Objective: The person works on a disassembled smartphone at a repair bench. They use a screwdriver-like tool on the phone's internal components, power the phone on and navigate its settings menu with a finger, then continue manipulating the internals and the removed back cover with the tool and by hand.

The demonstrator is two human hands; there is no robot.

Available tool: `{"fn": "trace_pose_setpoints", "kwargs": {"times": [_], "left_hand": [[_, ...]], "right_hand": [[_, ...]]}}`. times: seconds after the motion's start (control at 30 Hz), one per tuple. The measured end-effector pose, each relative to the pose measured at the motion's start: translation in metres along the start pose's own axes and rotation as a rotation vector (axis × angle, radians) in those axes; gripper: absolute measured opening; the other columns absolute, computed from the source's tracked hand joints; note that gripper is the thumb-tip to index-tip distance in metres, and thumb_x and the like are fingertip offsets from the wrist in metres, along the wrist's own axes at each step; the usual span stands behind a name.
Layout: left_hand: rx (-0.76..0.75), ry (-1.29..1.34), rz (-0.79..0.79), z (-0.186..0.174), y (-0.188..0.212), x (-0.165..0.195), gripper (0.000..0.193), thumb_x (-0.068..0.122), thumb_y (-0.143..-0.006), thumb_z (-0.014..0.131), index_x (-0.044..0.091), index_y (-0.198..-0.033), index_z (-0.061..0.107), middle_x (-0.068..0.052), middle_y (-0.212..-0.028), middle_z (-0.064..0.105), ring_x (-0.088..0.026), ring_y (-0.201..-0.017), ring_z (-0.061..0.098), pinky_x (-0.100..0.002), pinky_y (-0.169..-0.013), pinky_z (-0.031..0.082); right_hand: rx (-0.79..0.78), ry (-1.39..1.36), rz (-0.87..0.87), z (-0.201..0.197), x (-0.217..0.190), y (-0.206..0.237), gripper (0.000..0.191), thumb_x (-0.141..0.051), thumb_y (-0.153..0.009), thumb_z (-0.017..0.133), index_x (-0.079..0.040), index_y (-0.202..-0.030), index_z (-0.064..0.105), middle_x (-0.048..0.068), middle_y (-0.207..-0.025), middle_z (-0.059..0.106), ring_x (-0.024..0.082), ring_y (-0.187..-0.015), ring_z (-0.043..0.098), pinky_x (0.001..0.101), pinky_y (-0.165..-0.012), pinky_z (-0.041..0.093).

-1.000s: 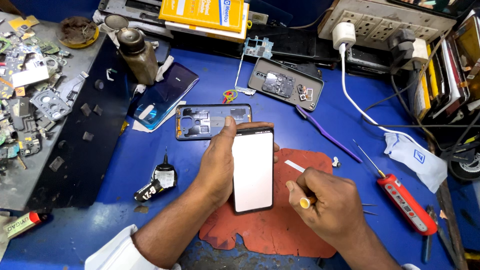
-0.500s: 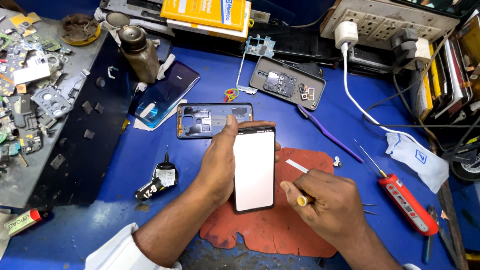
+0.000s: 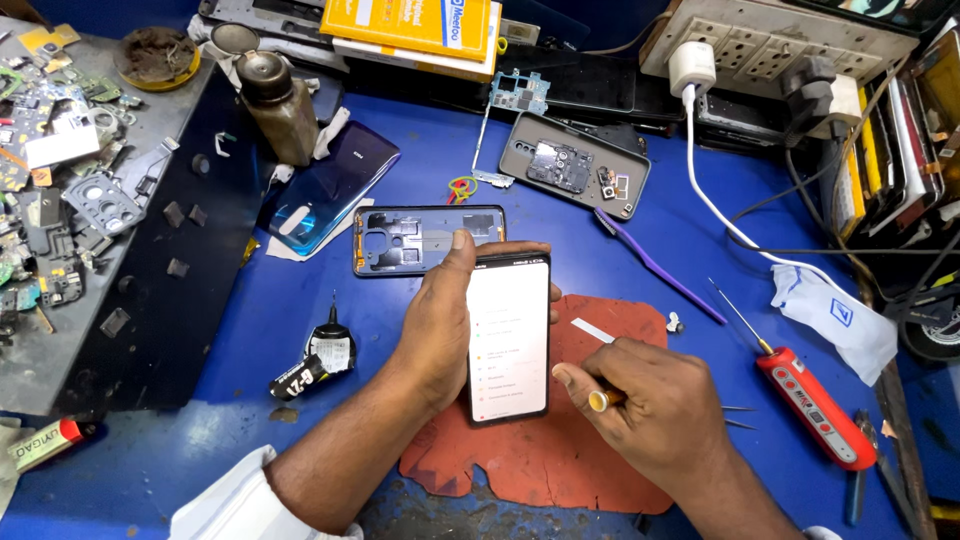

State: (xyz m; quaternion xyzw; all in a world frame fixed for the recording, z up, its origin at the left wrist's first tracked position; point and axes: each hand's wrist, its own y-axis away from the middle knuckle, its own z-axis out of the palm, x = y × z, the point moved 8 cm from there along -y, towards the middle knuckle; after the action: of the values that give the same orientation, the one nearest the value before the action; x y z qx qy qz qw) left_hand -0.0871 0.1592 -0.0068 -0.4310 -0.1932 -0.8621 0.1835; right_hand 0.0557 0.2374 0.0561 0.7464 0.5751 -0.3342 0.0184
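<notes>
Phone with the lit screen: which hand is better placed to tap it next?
Probably the right hand: it hovers beside the phone, forefinger near the screen's lower edge, though pinching a thin tool. The left hand is busy gripping the phone.

Glossy glass phone (image 3: 508,338) over a matt, worn red rubber mat (image 3: 560,455).

We list by position: phone (image 3: 508,338) upright in our left hand (image 3: 440,320), over the mat (image 3: 560,450); right hand (image 3: 655,410) just right of it, holding a thin tool (image 3: 597,333). Phone frame (image 3: 425,238) behind; glue bottle (image 3: 328,352) left; screwdriver (image 3: 805,400) right; opened phone back (image 3: 575,178) far behind.
</notes>
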Motion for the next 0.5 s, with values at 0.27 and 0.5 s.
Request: {"fn": "trace_pose_setpoints", "kwargs": {"times": [0.27,0.5], "left_hand": [[-0.004,0.029,0.011,-0.002,-0.002,-0.002,0.078,0.06,-0.103,0.023,-0.001,-0.132,0.062,-0.018,-0.101,0.074,-0.024,-0.092,0.076,-0.038,-0.08,0.065],[-0.026,0.037,0.045,-0.002,-0.003,-0.002,0.079,0.061,-0.104,0.024,-0.002,-0.133,0.062,-0.018,-0.098,0.074,-0.022,-0.089,0.074,-0.037,-0.077,0.063]], "right_hand": [[-0.019,-0.057,-0.163,0.004,-0.019,0.002,0.044,0.0,-0.077,0.07,-0.009,-0.12,0.075,0.003,-0.065,0.062,0.014,-0.053,0.061,0.0304,-0.048,0.05],[-0.231,0.019,-0.351,0.02,-0.03,0.007,0.052,-0.007,-0.069,0.076,-0.019,-0.12,0.077,0.002,-0.06,0.055,0.017,-0.049,0.056,0.0354,-0.045,0.047]]}}
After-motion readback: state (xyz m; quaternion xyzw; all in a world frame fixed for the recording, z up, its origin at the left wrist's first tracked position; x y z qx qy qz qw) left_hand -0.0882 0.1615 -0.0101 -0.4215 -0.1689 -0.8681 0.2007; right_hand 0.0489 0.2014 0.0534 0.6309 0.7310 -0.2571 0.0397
